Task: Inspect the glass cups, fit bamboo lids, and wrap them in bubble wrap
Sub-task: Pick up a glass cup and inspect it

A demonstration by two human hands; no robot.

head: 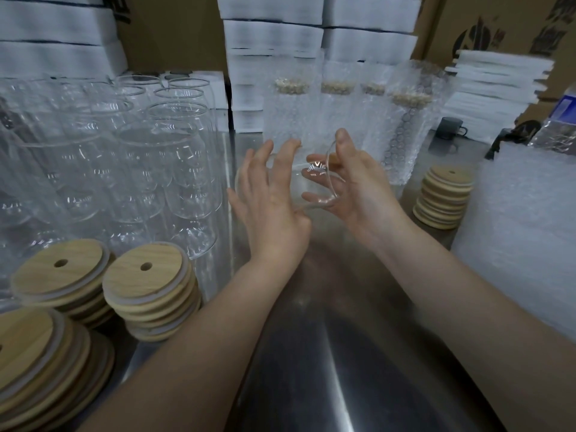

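The glass cup (314, 174) is so clear that only its rim line and a few glints show between the 2 grips, and its base end is lost behind the left grip (268, 194). It is held in the air over the steel surface (327, 307), lying on its side with its long axis left to right and its mouth toward the right grip (358, 185), whose thumb and curled fingers hold the rim. The left grip lies against the cup's body, fingers spread and nearly straight. Bare cups (156, 157) and 3 lid stacks (146, 269) stand at left, partly cut off. Wrapped cups (311, 113) stand behind, bubble wrap (523, 229) lies at right, and cardboard boxes (174, 32) stand beyond.
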